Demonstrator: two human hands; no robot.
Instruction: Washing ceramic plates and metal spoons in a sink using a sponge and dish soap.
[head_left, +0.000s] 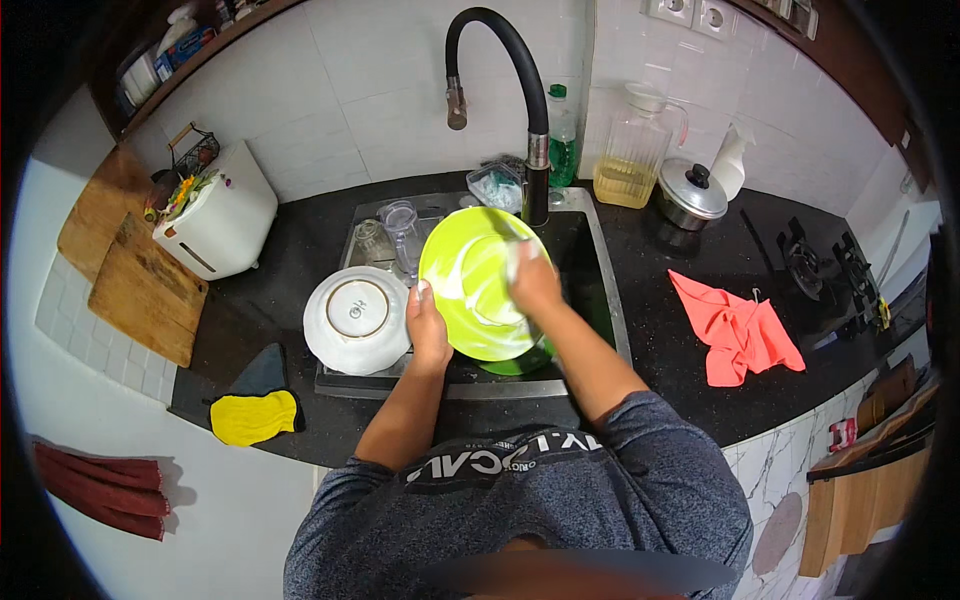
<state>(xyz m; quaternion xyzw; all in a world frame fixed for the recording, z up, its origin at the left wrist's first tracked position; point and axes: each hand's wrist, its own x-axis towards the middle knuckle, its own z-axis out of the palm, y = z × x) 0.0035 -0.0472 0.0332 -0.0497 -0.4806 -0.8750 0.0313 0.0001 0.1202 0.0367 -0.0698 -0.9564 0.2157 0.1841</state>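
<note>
A lime-green plate with white suds on it is tilted up over the sink. My left hand grips its left rim, thumb on the near face. On the plate's right side, my right hand presses a whitish, blurred thing, perhaps a sponge, against the surface. Below the plate, part of another green dish shows in the basin. An upturned white plate lies on the drainboard left of my left hand, with a clear glass and a clear plastic cup behind it.
The black faucet arches behind the sink, near a tub of suds and a green bottle. A pitcher, a lidded pot and a coral cloth are at right. Left are a yellow mitt and cutting boards.
</note>
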